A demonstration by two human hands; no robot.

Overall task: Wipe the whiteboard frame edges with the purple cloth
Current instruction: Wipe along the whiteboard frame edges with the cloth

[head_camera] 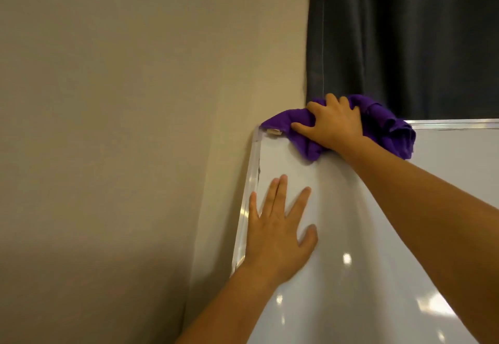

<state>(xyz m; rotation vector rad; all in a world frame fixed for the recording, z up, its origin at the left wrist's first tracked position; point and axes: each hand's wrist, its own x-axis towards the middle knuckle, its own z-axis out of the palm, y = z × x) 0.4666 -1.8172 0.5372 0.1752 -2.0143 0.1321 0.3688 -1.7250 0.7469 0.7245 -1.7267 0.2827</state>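
- The left hand (278, 231) lies flat on the whiteboard (364, 235), fingers straight and spread, just beside the left frame edge (249, 203).
- The right hand (333, 124) grips the bunched purple cloth (388, 124) on the top frame edge, near the upper left corner.
- A beige wall (121, 100) and a dark curtain (405, 33) stand behind.

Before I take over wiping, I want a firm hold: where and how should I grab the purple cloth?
Take the purple cloth at its bunched middle on the whiteboard's top frame edge, coming from above and in front, where the right hand grips it now. Folds drape over both sides of the edge, so a grip there likely pins the cloth against it.
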